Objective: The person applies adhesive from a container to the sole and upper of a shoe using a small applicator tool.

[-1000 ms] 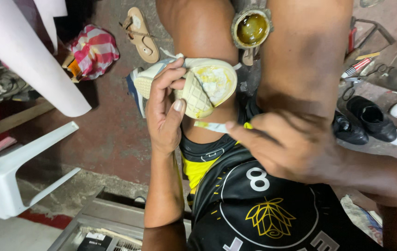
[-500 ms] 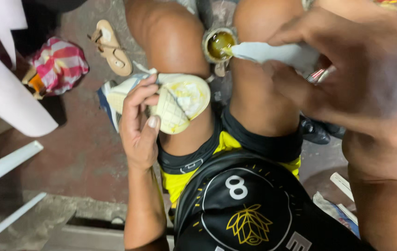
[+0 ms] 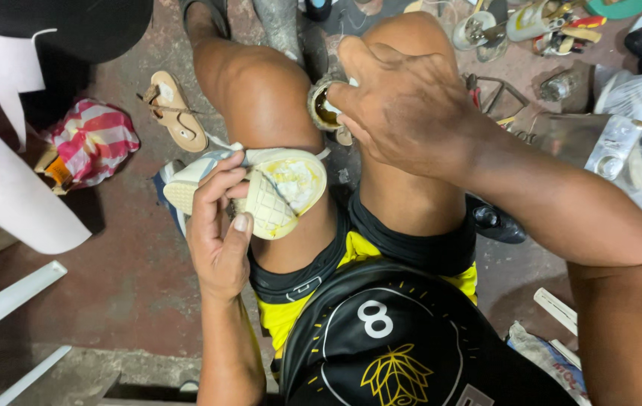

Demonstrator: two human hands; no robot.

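I am holding a pale shoe (image 3: 261,188) sole-up on my left thigh, my left hand (image 3: 219,233) gripping it with the thumb pressing back its peeling, waffle-textured sole flap. Its long axis is running left to right across my leg. My right hand (image 3: 404,105) is reaching forward to a small round tin (image 3: 323,109) of amber glue between my knees; its fingers are hiding whatever they are pinching.
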